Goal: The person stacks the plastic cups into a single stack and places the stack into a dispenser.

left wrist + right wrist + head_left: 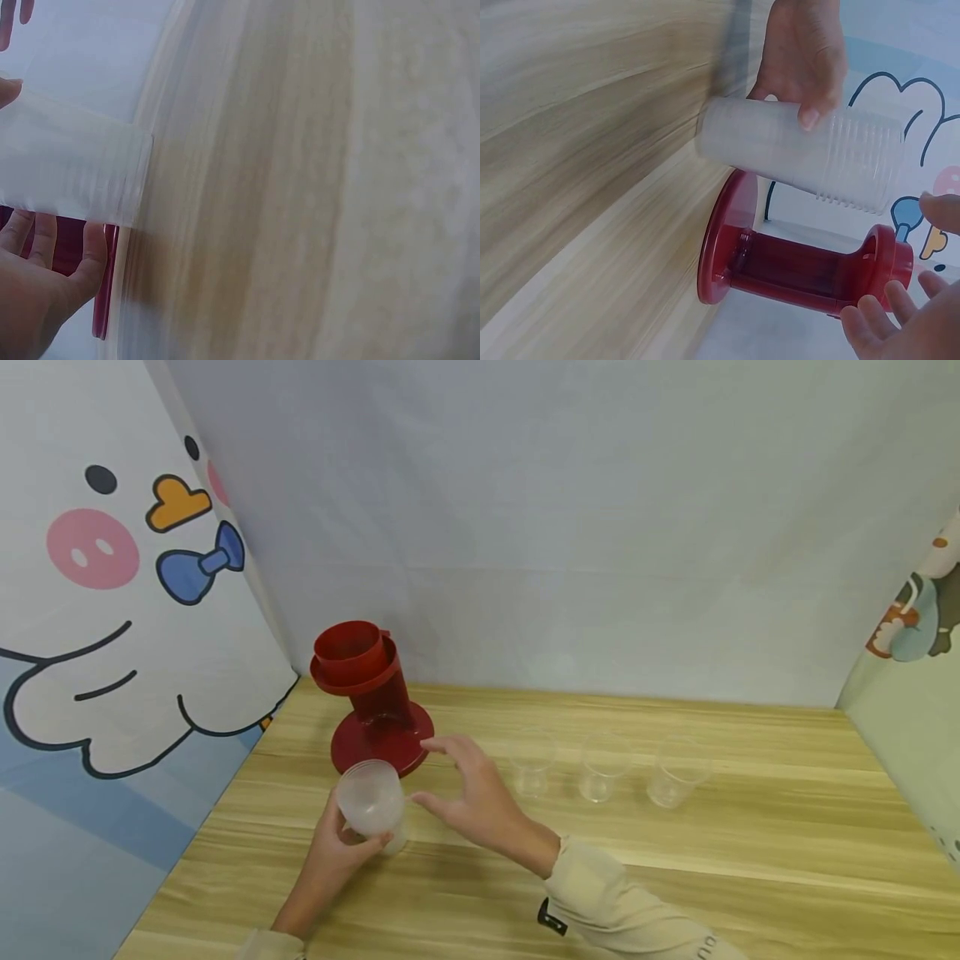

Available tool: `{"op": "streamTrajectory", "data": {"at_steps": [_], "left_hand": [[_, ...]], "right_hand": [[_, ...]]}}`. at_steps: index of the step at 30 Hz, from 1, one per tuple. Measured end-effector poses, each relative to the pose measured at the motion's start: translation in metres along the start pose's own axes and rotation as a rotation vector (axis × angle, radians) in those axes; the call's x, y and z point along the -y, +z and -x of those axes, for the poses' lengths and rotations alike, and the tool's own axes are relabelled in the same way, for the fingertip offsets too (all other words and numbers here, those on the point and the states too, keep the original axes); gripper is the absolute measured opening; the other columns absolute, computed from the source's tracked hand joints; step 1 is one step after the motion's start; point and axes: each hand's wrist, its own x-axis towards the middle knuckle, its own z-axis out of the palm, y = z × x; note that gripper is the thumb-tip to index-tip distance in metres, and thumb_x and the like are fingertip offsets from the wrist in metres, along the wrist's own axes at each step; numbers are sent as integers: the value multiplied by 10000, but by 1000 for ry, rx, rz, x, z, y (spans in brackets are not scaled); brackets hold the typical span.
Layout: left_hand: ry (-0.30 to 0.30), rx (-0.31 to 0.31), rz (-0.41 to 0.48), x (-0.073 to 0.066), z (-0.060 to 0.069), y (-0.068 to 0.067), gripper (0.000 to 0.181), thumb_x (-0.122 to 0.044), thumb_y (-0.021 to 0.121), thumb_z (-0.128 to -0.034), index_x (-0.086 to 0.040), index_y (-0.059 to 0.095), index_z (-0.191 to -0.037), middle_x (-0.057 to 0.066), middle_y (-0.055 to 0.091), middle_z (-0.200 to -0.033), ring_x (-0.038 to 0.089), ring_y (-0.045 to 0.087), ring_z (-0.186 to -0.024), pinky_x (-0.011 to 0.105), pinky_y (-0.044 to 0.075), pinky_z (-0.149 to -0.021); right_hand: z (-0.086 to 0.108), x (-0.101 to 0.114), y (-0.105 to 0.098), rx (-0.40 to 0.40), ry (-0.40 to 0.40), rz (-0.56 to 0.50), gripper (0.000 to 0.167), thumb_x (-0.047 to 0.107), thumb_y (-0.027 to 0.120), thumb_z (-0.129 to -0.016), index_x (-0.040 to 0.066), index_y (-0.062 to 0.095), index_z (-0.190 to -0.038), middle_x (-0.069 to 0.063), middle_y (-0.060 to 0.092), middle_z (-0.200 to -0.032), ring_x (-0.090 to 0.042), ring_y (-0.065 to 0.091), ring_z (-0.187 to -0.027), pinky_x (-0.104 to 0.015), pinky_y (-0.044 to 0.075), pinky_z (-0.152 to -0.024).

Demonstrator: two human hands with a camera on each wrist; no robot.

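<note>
A stack of clear plastic cups stands upright at the left of the table, in front of a red cup dispenser. My left hand grips the stack around its side, thumb toward me; the right wrist view shows the nested rims of the cups. Just right of the stack my right hand is held in the air, its fingers and thumb spread apart with nothing between them. In the left wrist view the left fingers curve along the stack's wall.
Three single clear cups stand in a row to the right: a near-left one, a middle one and a right one. A pale curtain hangs behind the wooden table. A cartoon-printed cloth borders the left side.
</note>
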Motion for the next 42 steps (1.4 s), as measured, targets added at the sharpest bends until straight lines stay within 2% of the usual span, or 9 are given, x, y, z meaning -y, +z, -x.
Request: {"op": "streamTrajectory", "data": {"at_steps": [7,13,20,24,33,42], "left_hand": [[-4,-9,-14,0,-1,1,845,5,778,-733,-102,302,-1422,65,459,-1284,101,462,-1139,470,377,-943],[-3,-5,-14,0,0,1,855,0,781,-733,-113,297,-1428,68,459,-1284,110,461,-1138,483,368,-953],[-22,-10,-31,-1,0,1,855,-21,788,-735,-128,299,-1428,56,467,-1277,127,472,-1127,426,374,-951],[-27,-9,-28,-2,0,2,851,-20,785,-738,-122,296,-1427,67,465,-1279,120,467,-1128,450,360,-964],[-32,-10,-27,-3,0,3,855,-12,785,-734,-130,300,-1428,47,467,-1271,119,469,-1123,413,371,-952],[-28,-12,-37,1,-2,2,843,-24,787,-736,-129,307,-1420,49,472,-1267,119,482,-1118,298,398,-920]], "right_hand": [[3,-3,-7,-45,-32,26,547,150,810,-744,32,573,-1223,-107,589,-1171,-217,538,-1102,-347,440,-934],[6,-4,-15,-72,-2,28,549,160,817,-738,22,573,-1211,-91,586,-1179,-199,533,-1119,-344,426,-956],[10,-11,-22,-95,28,31,566,161,818,-737,34,564,-1227,-92,577,-1197,-193,523,-1138,-351,409,-975],[12,-15,-28,-109,35,33,564,160,817,-737,43,565,-1228,-87,579,-1197,-189,524,-1138,-354,406,-978],[15,-26,-38,-156,39,62,566,166,822,-734,34,565,-1220,-90,579,-1197,-210,523,-1141,-373,410,-975],[17,-35,-46,-239,17,95,593,102,842,-689,12,566,-1206,-111,576,-1188,-257,524,-1129,-416,414,-958]]}}
